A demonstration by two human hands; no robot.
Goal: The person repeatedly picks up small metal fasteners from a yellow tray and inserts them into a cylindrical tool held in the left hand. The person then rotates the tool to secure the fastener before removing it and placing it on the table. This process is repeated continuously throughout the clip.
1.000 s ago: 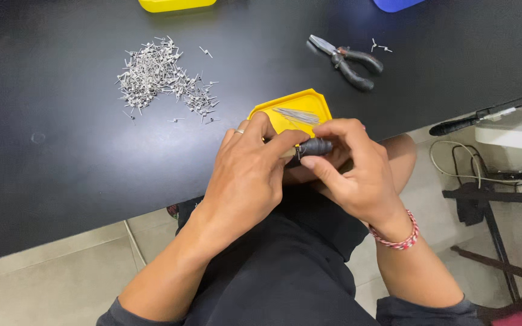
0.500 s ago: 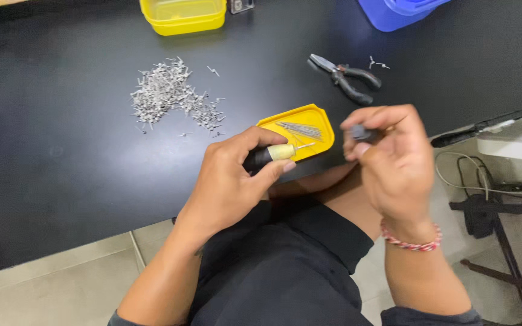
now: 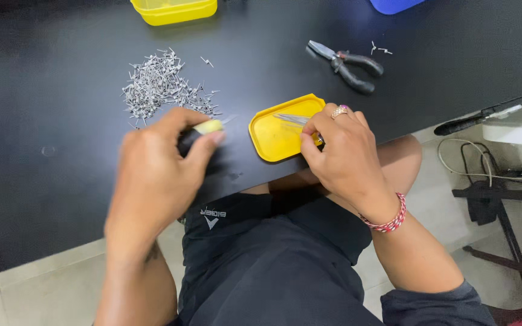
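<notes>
My left hand (image 3: 158, 175) grips a black-handled craft tool with a pale yellow tip (image 3: 203, 130), held low over the black table (image 3: 49, 181) just below a heap of small metal pins (image 3: 158, 84). My right hand (image 3: 342, 151) rests on the near right rim of a shallow yellow tray (image 3: 273, 139), fingers curled together at the rim. Its fingertips hide whatever they pinch. Thin metal blades (image 3: 288, 118) lie in the tray beside those fingers.
Black-handled pliers (image 3: 348, 63) lie at the back right with two loose pins beside them. A yellow box (image 3: 173, 11) and a blue container (image 3: 394, 5) sit at the far edge. Cables and a stand (image 3: 490, 175) are on the floor to the right.
My hands have separated. The left hand carried the tool leftward toward the pins, and the right hand dropped from in front of me onto the yellow tray's rim.
</notes>
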